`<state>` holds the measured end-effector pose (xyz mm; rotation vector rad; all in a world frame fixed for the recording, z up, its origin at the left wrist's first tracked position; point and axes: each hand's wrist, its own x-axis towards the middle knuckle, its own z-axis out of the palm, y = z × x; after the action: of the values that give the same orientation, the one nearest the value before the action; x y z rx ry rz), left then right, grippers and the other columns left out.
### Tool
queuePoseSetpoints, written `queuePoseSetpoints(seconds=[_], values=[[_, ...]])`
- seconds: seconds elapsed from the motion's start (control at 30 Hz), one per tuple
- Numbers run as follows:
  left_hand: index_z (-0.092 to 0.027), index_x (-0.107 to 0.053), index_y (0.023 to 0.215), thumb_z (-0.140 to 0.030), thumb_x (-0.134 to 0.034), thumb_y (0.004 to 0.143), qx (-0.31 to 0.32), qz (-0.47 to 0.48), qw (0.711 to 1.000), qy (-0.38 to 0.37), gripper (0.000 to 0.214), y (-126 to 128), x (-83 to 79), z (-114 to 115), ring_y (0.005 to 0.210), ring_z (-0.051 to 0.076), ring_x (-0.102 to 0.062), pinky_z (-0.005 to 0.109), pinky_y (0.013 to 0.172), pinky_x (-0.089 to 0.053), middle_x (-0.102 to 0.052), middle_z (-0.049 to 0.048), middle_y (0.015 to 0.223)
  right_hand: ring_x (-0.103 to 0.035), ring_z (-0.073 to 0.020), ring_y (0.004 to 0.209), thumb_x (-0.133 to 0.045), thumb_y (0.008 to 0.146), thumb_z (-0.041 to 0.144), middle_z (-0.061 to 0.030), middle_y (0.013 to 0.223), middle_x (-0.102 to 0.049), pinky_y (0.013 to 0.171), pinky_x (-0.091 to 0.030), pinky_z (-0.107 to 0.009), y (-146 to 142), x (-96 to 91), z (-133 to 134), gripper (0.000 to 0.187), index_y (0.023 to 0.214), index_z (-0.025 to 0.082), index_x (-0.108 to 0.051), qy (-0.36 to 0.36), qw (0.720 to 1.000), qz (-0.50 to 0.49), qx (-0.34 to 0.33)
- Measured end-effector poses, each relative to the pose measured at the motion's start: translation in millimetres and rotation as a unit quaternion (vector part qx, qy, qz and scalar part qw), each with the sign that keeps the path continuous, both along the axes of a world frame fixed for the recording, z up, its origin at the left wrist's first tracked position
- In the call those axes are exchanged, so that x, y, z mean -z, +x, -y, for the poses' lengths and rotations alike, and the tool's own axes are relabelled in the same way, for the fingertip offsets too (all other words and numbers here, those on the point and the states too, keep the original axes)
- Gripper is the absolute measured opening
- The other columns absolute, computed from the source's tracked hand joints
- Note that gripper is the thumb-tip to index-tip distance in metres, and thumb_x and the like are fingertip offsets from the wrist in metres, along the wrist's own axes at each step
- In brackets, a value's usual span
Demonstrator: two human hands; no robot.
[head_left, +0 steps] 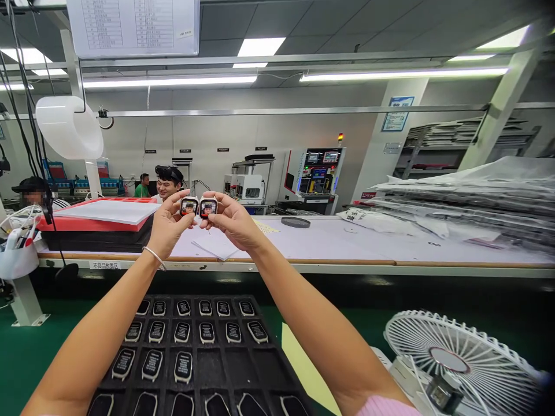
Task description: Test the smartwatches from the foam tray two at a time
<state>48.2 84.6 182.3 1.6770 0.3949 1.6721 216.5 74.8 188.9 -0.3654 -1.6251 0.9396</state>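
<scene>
Closest of all, a black tray (271, 361) lies low on the green mat, its pockets mostly filled with small watches (182, 332) set face up; a few pockets on its right side stand bare. Just right of the tray a yellow sheet (303, 370) shows on the mat, and further right of it sits a white fan (459, 358). Both bare forearms rise over the tray, one from each lower corner, and meet above and beyond its far edge. The left hand (167, 222), with a thin bracelet (155, 257) at the wrist, is closed on the left watch (189, 206), pinched between thumb and fingertips. The right hand (232, 219) is closed the same way on the right watch (208, 207). The two held watches are side by side, touching or nearly so, screens toward the camera, high above the tray. Beyond the tray runs a long white bench (347, 240). On it, to the tray's far left, a red box (87, 222) carries a white sheet (108, 211); to the tray's far right lie a dark ring (295, 222) and stacked bags (477, 196). A white roll (69, 127) hangs above the red box. Farther back than the bench, a co-worker (167, 182) sits behind the raised hands, and a machine (314, 173) stands to the right.
</scene>
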Motion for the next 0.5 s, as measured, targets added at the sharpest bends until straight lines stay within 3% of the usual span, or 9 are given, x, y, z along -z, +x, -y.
queuePoseSetpoints(seconds=[0.13, 0.37, 0.5], values=[[-0.020, -0.057, 0.122, -0.018, -0.074, 0.067, 0.008, -0.032, 0.999, -0.033, 0.058, -6, 26.1, 14, 0.066, 0.010, -0.065, 0.025, 0.066, -0.056, -0.066, 0.0002, 0.090, -0.066, -0.0139, 0.071, -0.069, 0.073, 0.017, 0.0005, 0.090, -0.064, 0.068, -0.052, -0.030, 1, 27.6, 14, 0.045, 0.116, 0.023, -0.055, -0.037, 0.999, 0.012, -0.011], [-0.020, -0.054, 0.124, -0.017, -0.075, 0.069, 0.046, -0.086, 0.977, -0.192, 0.058, -21, 94.7, 56, 0.067, 0.011, -0.068, 0.026, 0.068, -0.059, -0.066, 0.0029, 0.098, -0.067, -0.0136, 0.069, -0.065, 0.077, 0.014, 0.0001, 0.083, -0.066, 0.067, -0.053, -0.030, 3, 106.9, 47, 0.041, 0.117, 0.022, -0.057, -0.174, 0.984, 0.015, -0.041], [-0.019, -0.056, 0.120, -0.022, -0.074, 0.072, 0.055, -0.102, 0.958, -0.260, 0.052, -25, 128.9, 66, 0.062, 0.011, -0.068, 0.025, 0.062, -0.059, -0.066, 0.0025, 0.094, -0.068, -0.0135, 0.068, -0.066, 0.080, 0.018, -0.0010, 0.087, -0.067, 0.064, -0.053, -0.029, 2, 146.9, 60, 0.037, 0.116, 0.022, -0.058, -0.260, 0.964, -0.010, -0.061]])
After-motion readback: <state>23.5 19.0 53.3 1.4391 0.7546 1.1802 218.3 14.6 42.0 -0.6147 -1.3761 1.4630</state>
